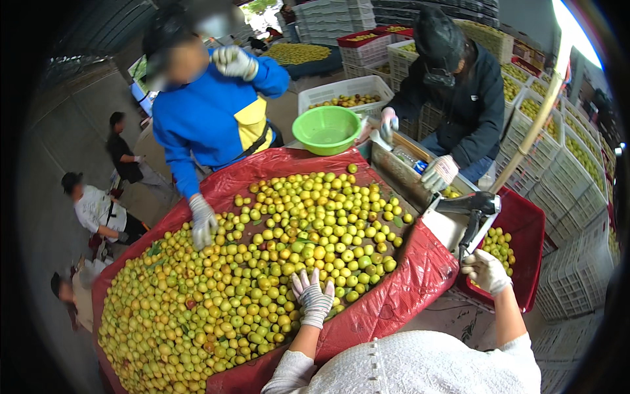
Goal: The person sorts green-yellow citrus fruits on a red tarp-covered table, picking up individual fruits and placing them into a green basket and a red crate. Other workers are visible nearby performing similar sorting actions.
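My left hand (pixel 313 299), in a striped white knit glove, rests palm down on yellow-green fruits (pixel 236 276) that look like jujubes, its fingers spread. The fruits cover a table lined with quilted red sheeting (pixel 389 300). My right hand (pixel 488 272), gloved too, is at the table's right end with curled fingers, beside the lower end of a black hair dryer (pixel 475 209). Whether it grips anything cannot be made out. Beneath and behind that hand stands a red-lined crate (pixel 530 246) with more fruits inside.
Across the table a person in blue (pixel 216 113) has one gloved hand (pixel 203 221) on the fruits. Another person in black (pixel 453 103) works at a metal trough (pixel 398 172). A green basin (pixel 327 129) sits at the far edge. Stacked fruit crates (pixel 566 147) and a slanting pole (pixel 534 123) flank the right.
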Demonstrator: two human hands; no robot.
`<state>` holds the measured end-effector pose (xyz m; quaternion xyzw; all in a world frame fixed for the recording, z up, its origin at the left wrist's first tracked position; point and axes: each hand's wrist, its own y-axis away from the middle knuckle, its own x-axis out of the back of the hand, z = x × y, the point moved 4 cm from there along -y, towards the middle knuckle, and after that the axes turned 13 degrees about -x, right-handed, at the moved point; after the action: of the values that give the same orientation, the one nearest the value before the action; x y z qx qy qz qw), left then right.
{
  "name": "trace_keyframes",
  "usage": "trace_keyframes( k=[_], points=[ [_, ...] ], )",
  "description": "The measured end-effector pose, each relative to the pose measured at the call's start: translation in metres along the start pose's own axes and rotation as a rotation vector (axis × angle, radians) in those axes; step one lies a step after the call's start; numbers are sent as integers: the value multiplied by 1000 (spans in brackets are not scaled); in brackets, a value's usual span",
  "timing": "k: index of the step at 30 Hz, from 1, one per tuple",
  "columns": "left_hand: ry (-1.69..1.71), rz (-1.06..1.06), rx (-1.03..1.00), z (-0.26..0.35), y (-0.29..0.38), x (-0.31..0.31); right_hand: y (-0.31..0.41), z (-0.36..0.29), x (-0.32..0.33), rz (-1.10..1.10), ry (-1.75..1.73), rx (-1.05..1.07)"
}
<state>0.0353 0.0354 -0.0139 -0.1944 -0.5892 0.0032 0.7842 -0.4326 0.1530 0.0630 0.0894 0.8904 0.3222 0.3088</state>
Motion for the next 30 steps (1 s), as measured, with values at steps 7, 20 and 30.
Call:
trace_keyframes(
  k=[7, 20, 30],
  points=[
    [294, 37, -546, 106, 2, 29, 94, 44, 146, 440, -310, 383],
    [20, -239, -52, 196, -12, -26, -22, 56, 402, 758, 282, -3],
    [-120, -289, -62, 153, -2, -44, -133, 17, 401, 498, 1331, -270]
  ],
)
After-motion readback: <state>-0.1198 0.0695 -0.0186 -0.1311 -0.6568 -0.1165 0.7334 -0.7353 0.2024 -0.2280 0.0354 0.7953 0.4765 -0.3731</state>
